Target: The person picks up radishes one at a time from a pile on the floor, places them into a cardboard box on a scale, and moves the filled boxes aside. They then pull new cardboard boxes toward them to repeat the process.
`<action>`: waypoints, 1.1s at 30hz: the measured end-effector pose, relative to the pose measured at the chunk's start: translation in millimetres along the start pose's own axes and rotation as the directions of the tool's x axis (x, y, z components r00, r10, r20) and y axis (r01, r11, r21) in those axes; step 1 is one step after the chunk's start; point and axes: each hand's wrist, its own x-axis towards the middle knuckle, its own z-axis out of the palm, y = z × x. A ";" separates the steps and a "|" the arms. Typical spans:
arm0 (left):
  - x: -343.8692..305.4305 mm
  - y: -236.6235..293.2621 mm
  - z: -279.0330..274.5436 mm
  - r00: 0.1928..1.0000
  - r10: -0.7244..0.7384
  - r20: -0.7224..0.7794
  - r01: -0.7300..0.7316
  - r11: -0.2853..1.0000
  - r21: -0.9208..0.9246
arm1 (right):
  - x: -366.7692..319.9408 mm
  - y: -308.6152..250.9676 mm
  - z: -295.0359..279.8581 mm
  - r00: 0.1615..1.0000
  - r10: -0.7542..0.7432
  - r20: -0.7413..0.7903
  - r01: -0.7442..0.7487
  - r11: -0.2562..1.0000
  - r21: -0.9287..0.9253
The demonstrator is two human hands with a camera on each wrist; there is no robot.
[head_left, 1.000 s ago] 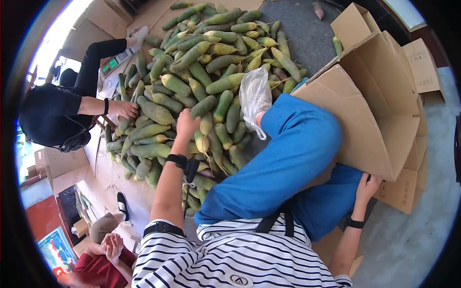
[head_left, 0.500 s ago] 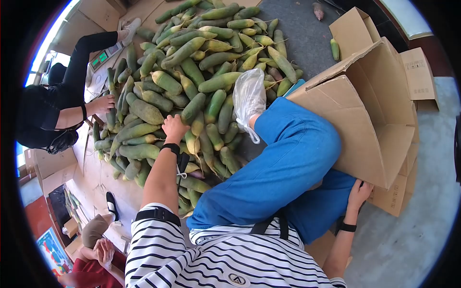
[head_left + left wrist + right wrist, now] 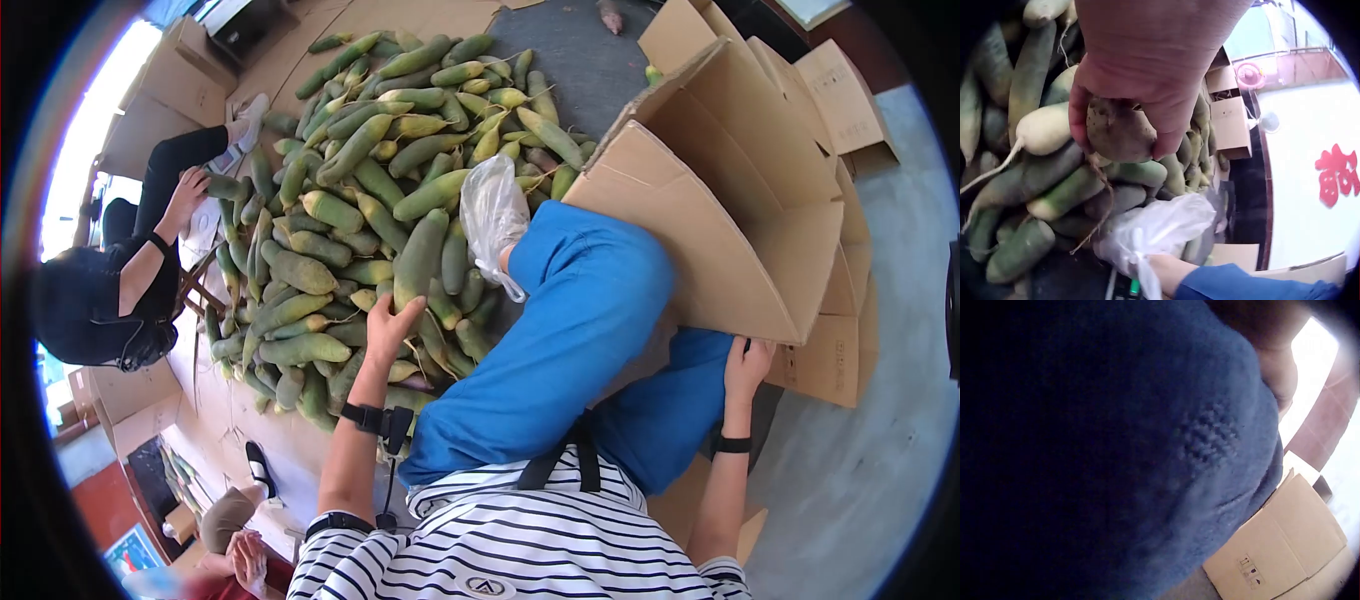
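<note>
At the near side of the pile of green radishes (image 3: 300, 270), my left hand (image 3: 393, 325) grips one thick green radish (image 3: 420, 262) by its near end. The left wrist view shows thumb and fingers curled round the blunt end of that radish (image 3: 1119, 131), above others with thin roots. My right hand (image 3: 748, 370) is beside the blue trouser leg (image 3: 700, 400), right at the lower edge of a large open cardboard box (image 3: 690, 215). Its fingertips are hidden there. In the right wrist view, blue cloth (image 3: 1147, 444) covers most of that hand (image 3: 1279, 375).
A clear plastic bag (image 3: 490, 215) covers my foot next to the pile. Across it, a person in black (image 3: 95, 280) holds a radish (image 3: 225, 187). Another person's clasped hands (image 3: 247, 560) show at lower left. More cardboard boxes (image 3: 845, 100) stand at right.
My left hand has taken hold of a radish and raised its far end from the pile. The person in black has lifted a radish. My right hand stays by the box.
</note>
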 end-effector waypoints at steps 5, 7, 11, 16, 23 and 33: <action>-30.1 179.6 21.5 0.803 0.590 0.079 -0.596 0.794 0.120 | 1.2 -4.4 -1.0 0.999 -0.020 -0.030 0.019 1.000 -0.013; -38.5 249.2 40.3 0.581 0.798 0.162 -0.814 0.571 0.106 | 0.2 -4.4 -1.7 1.000 -0.013 -0.027 0.013 1.000 -0.024; -49.3 352.2 109.9 0.195 0.964 0.181 -0.980 0.200 -0.011 | 1.5 -8.1 -2.2 0.995 -0.046 -0.084 0.045 0.999 -0.004; -54.0 389.1 199.3 0.129 0.818 0.561 -0.970 -0.012 0.241 | -0.2 -6.9 -2.1 0.995 -0.063 -0.078 0.063 0.998 -0.002; -33.0 346.5 207.7 0.121 0.882 0.456 -0.991 0.082 0.104 | -0.8 6.0 0.5 0.999 -0.043 -0.028 0.042 0.999 -0.008; 88.9 150.2 82.2 0.668 0.742 -0.052 -0.641 0.611 0.464 | -9.0 15.2 -2.3 0.997 0.037 0.060 -0.036 0.999 -0.026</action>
